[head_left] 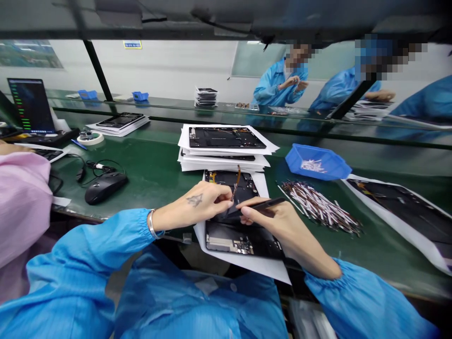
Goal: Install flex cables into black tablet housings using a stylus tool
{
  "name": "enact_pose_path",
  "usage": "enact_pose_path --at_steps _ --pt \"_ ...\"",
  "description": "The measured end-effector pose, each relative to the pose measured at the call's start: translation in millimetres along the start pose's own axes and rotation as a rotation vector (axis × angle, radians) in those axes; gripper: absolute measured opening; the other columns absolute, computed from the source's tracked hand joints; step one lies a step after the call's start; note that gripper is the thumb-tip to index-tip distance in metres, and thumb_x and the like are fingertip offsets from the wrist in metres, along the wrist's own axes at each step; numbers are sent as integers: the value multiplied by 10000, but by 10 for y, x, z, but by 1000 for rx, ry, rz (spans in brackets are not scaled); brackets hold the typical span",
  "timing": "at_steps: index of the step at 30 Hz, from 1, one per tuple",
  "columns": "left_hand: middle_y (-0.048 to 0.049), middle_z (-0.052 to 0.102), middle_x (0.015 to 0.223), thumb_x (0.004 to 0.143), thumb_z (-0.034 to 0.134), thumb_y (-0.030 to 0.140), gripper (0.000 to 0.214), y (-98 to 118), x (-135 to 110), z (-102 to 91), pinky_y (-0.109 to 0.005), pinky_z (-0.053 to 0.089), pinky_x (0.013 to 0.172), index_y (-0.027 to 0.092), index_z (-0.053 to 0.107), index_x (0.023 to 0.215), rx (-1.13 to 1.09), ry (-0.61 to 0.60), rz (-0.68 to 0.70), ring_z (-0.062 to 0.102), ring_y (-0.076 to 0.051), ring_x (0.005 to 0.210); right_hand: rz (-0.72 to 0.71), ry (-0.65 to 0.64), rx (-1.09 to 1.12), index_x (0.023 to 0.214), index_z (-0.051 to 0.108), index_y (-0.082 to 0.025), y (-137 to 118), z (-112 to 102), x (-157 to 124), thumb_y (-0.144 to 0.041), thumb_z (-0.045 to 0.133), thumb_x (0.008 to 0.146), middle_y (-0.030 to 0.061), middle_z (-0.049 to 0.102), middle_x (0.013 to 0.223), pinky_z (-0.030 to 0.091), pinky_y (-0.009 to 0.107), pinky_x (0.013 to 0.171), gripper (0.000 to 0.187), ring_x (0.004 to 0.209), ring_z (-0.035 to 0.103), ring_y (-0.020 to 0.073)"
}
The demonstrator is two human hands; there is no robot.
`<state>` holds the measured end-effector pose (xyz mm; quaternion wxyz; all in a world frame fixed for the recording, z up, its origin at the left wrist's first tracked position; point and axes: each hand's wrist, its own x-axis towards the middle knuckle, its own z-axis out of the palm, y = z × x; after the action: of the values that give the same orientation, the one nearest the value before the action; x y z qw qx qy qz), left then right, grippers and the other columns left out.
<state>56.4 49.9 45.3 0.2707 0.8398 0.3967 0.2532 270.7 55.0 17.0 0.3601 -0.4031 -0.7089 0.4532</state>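
My left hand [197,203] is closed in a pinch on a thin brown flex cable [238,176], whose free end points up. Close beside it, my right hand [273,219] grips a dark, slim tool that looks like black tweezers [269,203]; its tip reaches toward the left fingertips. Both hands are over an open tablet housing [229,238] with black inner surfaces and small metal parts. White paper [261,270] lies under the housing, whose middle is partly hidden by my hands.
Behind stands a stack of tablet housings with paper sheets [226,162]. To the right are a pile of flex strips [319,207], a blue bin [323,157] and another housing [406,197]. A mouse [106,187] and a person's pink sleeve [23,197] are left; co-workers sit opposite.
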Motion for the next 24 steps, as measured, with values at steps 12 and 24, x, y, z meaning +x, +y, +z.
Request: enact_pose_path --at_steps 12,24 --pt "60 496 619 912 516 154 173 55 8 -2 -217 306 590 168 524 740 30 2 -4 453 -94 578 75 19 -28 726 732 -187 -158 3 -8 -554 728 748 44 692 646 543 300 594 368 608 648 204" --pt "61 491 626 910 537 135 158 65 24 12 -201 306 583 161 549 754 28 3 16 447 -85 583 10 36 -57 692 719 -188 -145 17 -24 -508 693 815 39 687 652 515 284 589 344 619 640 194"
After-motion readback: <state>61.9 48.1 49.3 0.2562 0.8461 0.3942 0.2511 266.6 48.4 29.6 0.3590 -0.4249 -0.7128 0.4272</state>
